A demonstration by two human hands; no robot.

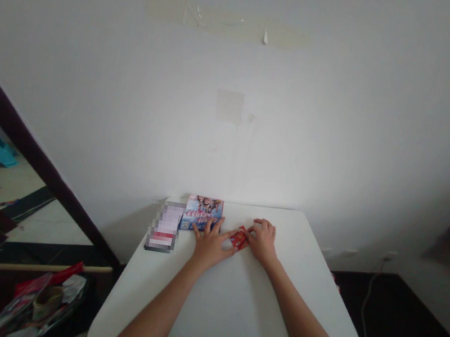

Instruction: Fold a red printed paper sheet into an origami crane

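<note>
A small red piece of folded paper point(240, 239) with a light pattern lies on the white table point(229, 300) between my hands. My left hand point(212, 244) rests flat with its fingers spread. Its thumb reaches the left side of the red paper, while the other fingertips lie at the lower edge of a printed blue picture sheet or packet point(203, 210). From the right, my right hand point(263, 244) has its fingers bent and pressed together on the red paper's edge. Part of the paper is hidden under the fingertips.
A phone-like, pixelated object point(165, 227) lies at the table's left edge. The white wall point(226, 157) rises right behind the table. On the floor at left are a wooden stick point(95, 269) and a bag of rubbish point(47, 305); a cable point(367, 296) hangs at right.
</note>
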